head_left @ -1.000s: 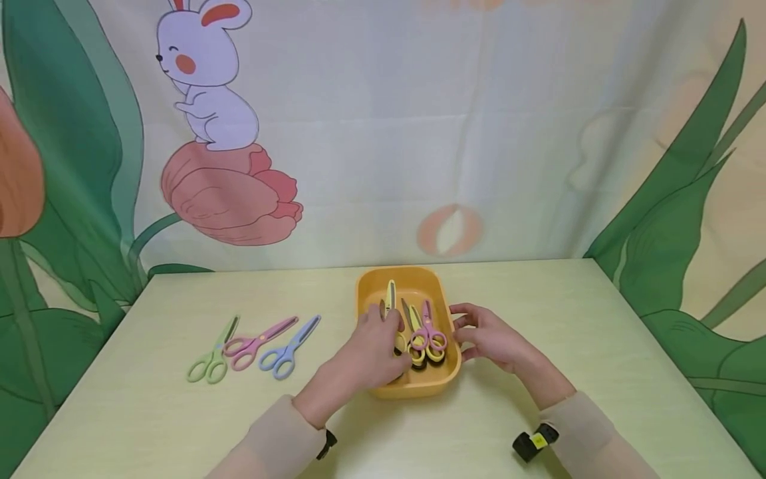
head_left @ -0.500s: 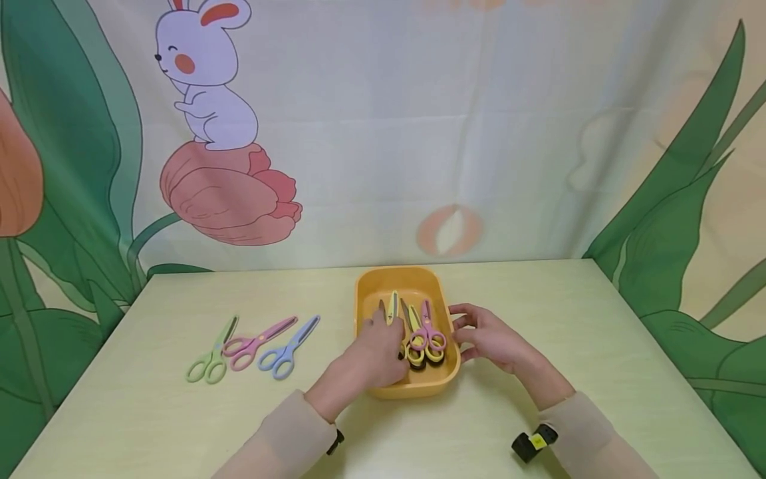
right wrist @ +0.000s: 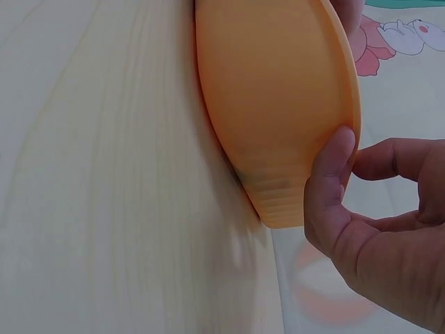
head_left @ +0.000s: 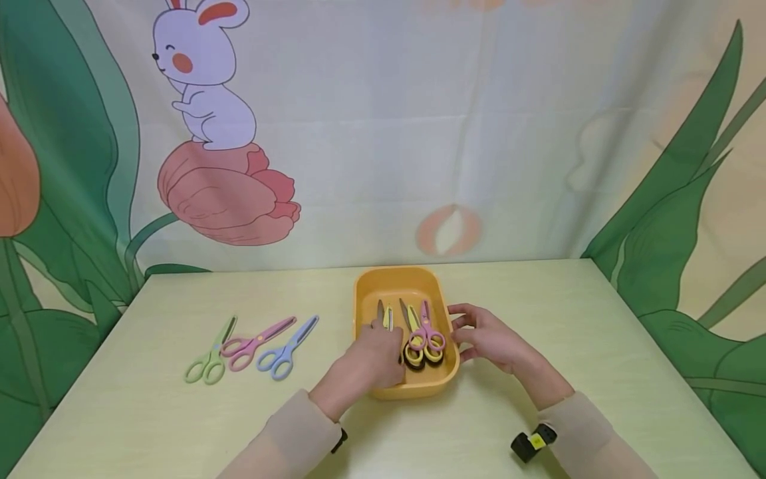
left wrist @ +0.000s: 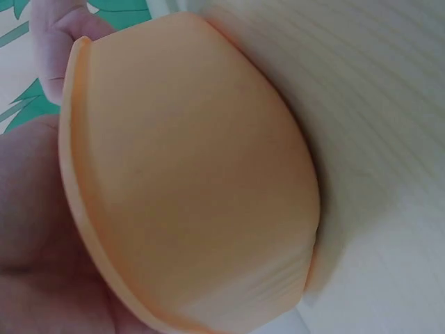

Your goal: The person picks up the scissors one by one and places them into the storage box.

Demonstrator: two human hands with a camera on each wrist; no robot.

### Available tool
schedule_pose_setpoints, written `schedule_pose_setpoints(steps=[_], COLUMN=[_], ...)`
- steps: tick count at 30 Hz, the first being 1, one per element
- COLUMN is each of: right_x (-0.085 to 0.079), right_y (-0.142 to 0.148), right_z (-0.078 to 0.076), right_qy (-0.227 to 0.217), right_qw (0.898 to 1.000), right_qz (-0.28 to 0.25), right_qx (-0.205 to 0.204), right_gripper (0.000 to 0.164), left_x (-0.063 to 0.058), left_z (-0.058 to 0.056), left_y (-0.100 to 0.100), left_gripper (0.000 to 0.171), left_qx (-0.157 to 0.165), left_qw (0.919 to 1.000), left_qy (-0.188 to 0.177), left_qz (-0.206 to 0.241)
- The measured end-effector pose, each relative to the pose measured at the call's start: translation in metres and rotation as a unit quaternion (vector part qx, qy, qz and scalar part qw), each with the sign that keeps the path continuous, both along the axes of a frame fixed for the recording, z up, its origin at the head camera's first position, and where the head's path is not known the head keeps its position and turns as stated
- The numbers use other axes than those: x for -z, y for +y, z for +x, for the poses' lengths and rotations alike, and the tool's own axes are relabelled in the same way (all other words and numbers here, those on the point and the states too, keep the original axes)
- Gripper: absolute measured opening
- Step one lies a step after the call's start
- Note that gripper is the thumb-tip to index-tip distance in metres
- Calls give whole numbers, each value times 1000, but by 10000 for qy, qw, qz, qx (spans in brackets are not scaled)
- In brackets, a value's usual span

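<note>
An orange plastic bin [head_left: 413, 392] holds several scissors. My left hand [head_left: 378, 352] reaches inside it with curled fingers, gripping yellow scissors [head_left: 388, 318] whose blades poke out past the knuckles; the handles are hidden under the hand. Beside them lie yellow-and-black scissors [head_left: 414, 352] with small pink scissors [head_left: 426, 326] on top. At the bin's right side, my right hand [head_left: 487, 338] pinches the rim. In the right wrist view, that hand's thumb [right wrist: 337, 149] presses the outer wall. The left wrist view shows the left palm [left wrist: 28, 181] behind the bin's rim.
Left of the bin, green scissors [head_left: 213, 356], pink scissors [head_left: 260, 342] and blue scissors [head_left: 290, 346] lie on the pale wooden table [head_left: 143, 412]. A printed curtain [head_left: 371, 133] with a rabbit and flowers hangs behind the table's far edge.
My left hand has sunk lower into the bin, and the yellow scissors' blades have moved down and toward me with it. The right hand has stayed at the rim.
</note>
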State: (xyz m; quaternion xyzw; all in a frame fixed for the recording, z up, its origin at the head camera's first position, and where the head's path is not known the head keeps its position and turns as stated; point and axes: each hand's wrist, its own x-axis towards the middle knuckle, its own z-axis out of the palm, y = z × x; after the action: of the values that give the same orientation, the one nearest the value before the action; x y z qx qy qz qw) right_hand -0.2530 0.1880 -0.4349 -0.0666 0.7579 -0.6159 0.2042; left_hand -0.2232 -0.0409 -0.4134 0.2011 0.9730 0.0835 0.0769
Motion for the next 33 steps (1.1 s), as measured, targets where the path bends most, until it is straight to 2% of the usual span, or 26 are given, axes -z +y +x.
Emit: schedule_pose_setpoints(steps=[8, 14, 21, 26, 33], right_x=[1, 1, 0, 0, -1], right_y=[0, 0, 0, 0, 0], right_z=[0, 1, 1, 1, 1], right_qy=[-5, 7, 9, -1, 8], right_qw=[10000, 10000, 10000, 10000, 10000], right_qz=[-15, -24, -51, -57, -2], right_qx=[-26, -1, 10, 19, 19], right_gripper=[59, 60, 59, 59, 59], left_x=[2, 0, -3, -4, -6], left_z=[-2, 0, 4, 8, 7], left_y=[3, 5, 5, 2, -5], left_gripper=[36, 48, 52, 49, 48], left_qx=[-91, -159, -90, -10, 30], left_qw=[9994, 9989, 9989, 9995, 9997], left_qy=[-155, -262, -111, 12, -179], left_qz=[-305, -359, -438, -307, 131])
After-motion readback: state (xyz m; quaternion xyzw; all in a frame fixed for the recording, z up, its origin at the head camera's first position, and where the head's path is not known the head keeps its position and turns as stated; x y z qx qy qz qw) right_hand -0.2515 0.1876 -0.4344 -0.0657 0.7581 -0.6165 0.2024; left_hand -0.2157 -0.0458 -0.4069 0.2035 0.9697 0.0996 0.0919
